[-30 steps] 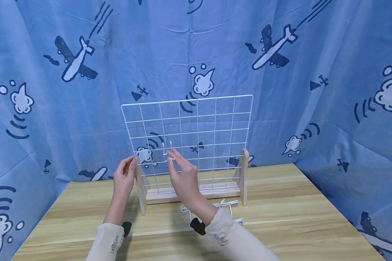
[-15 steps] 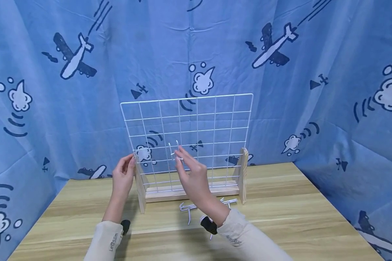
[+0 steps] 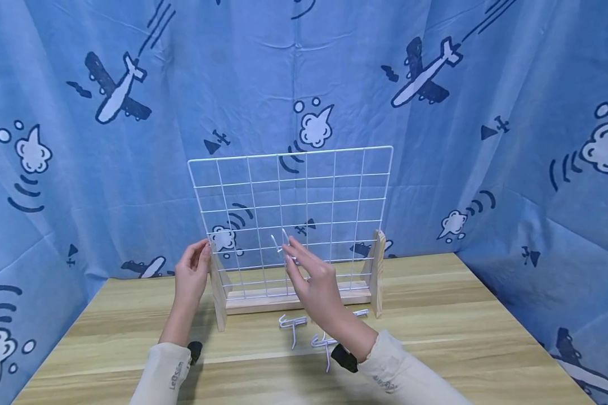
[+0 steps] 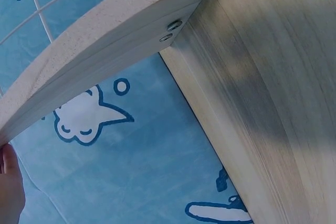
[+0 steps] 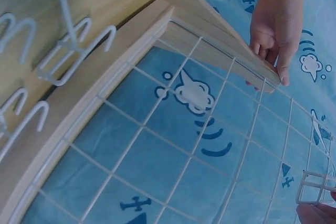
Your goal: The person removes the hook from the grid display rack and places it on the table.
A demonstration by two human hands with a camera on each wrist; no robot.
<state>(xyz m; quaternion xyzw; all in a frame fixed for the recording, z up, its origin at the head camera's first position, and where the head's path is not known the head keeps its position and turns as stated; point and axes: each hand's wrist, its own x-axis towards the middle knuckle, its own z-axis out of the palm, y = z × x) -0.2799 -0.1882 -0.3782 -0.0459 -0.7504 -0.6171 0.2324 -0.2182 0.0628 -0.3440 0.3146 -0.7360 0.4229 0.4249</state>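
A white wire grid panel [image 3: 306, 153] stands upright in a wooden stand with two side supports. My left hand [image 3: 192, 271] grips the upper end of the left wooden support [image 3: 217, 292]; the right wrist view shows its fingers and thumb on either side of that wood. In front of the panel, my right hand [image 3: 316, 281] pinches a white wire hook [image 5: 310, 187] between thumb and fingers. The prongs of the hook point up, and in the head view they overlap the grid's middle rows. Only fingertips of the right hand show in the right wrist view.
On the wood-grain table [image 3: 436, 337], several more white wire hooks [image 3: 294, 323] lie before the stand's base bar [image 3: 263, 305], partly behind the right forearm. A blue curtain [image 3: 304, 67] printed with planes hangs behind and at both sides.
My right hand has moved right and slightly down across the panel with the hook, whose prongs now tilt more to the left. My left hand has kept its grip on the support.
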